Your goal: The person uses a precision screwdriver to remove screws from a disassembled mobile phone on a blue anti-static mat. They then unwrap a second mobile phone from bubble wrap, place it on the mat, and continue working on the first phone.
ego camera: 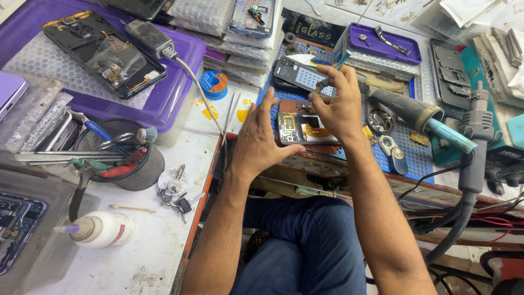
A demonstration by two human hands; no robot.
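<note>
An opened phone [299,128] with its back off lies on a blue work mat [415,155], its circuit board and an orange flex cable showing. My left hand [261,137] rests against the phone's left edge and holds it steady. My right hand [338,104] is above the phone's right side, fingers pinched around a thin blue-handled tool [334,68] that points down toward the board. A second phone frame [297,75] lies just behind the opened one.
A purple tray [174,82] at left holds another opened phone [103,52] and a charger. A black cup of tools [123,155], keys [174,191] and a white bottle [103,229] stand at left. A hot-air handle [423,117] and cables lie at right.
</note>
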